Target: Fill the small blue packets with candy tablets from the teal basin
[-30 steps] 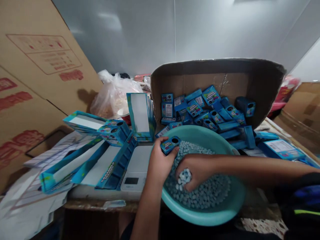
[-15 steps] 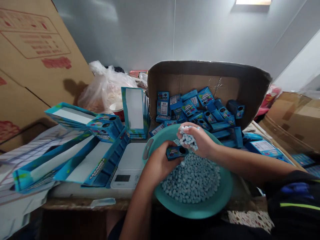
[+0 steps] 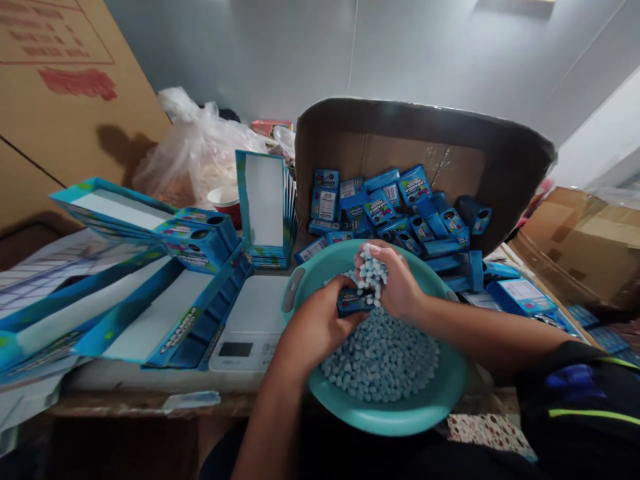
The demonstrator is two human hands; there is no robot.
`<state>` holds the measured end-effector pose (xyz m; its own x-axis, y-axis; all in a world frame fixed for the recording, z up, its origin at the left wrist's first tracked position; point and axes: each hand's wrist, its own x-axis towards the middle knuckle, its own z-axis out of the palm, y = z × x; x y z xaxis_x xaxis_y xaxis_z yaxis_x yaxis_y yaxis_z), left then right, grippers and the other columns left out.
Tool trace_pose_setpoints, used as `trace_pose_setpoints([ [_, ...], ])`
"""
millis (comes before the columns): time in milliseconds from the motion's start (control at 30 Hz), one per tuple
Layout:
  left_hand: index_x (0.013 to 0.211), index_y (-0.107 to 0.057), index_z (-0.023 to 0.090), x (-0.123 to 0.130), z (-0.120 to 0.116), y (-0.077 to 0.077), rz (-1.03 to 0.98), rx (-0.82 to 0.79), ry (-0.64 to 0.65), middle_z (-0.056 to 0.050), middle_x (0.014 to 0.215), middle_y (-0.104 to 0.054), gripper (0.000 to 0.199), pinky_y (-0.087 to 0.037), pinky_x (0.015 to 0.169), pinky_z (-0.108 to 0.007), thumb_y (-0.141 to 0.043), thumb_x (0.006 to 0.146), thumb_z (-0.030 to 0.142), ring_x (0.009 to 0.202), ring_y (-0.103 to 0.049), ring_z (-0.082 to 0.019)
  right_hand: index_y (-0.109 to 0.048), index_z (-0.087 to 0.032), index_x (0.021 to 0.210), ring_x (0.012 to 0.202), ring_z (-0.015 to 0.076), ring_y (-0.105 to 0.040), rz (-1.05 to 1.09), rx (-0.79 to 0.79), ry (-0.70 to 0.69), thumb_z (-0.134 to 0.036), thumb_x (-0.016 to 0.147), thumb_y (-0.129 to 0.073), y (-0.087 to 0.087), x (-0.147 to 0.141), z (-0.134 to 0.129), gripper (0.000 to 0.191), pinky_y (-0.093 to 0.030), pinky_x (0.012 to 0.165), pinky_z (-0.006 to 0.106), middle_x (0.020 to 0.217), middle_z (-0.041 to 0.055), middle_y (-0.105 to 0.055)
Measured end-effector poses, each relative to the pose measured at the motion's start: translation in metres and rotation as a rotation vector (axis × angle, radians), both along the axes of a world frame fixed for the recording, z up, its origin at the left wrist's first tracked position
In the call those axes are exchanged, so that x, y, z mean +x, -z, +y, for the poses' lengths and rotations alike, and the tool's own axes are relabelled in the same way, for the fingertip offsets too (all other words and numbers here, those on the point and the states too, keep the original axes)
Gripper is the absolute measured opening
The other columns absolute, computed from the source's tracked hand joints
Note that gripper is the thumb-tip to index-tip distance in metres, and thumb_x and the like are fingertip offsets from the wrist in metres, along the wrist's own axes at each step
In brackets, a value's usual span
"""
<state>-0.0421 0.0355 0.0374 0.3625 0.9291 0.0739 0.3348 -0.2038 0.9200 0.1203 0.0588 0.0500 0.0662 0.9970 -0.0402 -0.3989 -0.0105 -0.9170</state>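
Low over a turquoise basin (image 3: pixel 447 400), my left hand (image 3: pixel 323 323) grips a small blue candy box (image 3: pixel 350 302) with dark printed lettering. My right hand (image 3: pixel 397 280) is cupped around a handful of pale blue candies (image 3: pixel 373 270) right above that box. Several candies spill from the right fingers onto the box's end; whether any drop inside is hard to make out. Below both hands, a heap of loose candies (image 3: pixel 380 363) covers the basin's bottom.
A white scale (image 3: pixel 250 333) stands left of the basin, beside blue display trays (image 3: pixel 165 313) and a stack of upright trays (image 3: pixel 265 207). Behind the basin, a cardboard carton (image 3: pixel 395 150) holds several blue boxes. More boxes (image 3: pixel 525 297) lie at right.
My right hand has tipped closer to the box, and candies now fall over its end. The left hand still holds the box. The view has shifted slightly.
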Motion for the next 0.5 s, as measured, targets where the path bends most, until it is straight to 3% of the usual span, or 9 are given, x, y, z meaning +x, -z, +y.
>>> trace_pose_setpoints([
  [200,0.115,-0.077,0.027,-0.0024,0.0009,0.0048,-0.039,0.045,0.005,-0.004,0.113,-0.078,0.04,-0.057,0.091,-0.039,-0.087,0.076,0.022,0.107,-0.074,-0.032,-0.06,-0.024,0.087,0.06,0.0152,-0.056,-0.021,0.039,-0.033,-0.047,0.071,-0.075,0.0031,0.0015,0.0003,0.033,-0.047,0.055,0.027,0.073,-0.0023,-0.058],
  [367,0.118,-0.074,0.029,-0.0042,0.0001,0.002,0.001,-0.007,0.011,-0.004,0.119,-0.076,0.038,-0.055,0.092,-0.04,-0.085,0.082,0.028,0.11,-0.072,-0.033,-0.062,-0.023,0.085,0.059,0.0155,-0.054,0.007,0.055,-0.002,-0.046,0.071,-0.074,0.0032,0.0033,0.0019,0.03,-0.049,0.056,0.028,0.071,-0.0024,-0.057],
  [500,0.116,-0.073,0.026,-0.0038,-0.0014,-0.0015,-0.008,-0.046,-0.015,-0.006,0.112,-0.076,0.039,-0.055,0.085,-0.041,-0.086,0.079,0.028,0.102,-0.072,-0.034,-0.059,-0.024,0.074,0.064,0.0176,-0.056,0.016,0.078,-0.03,-0.043,0.071,-0.074,0.0036,0.0031,0.0012,0.025,-0.049,0.06,0.029,0.068,-0.0013,-0.054],
])
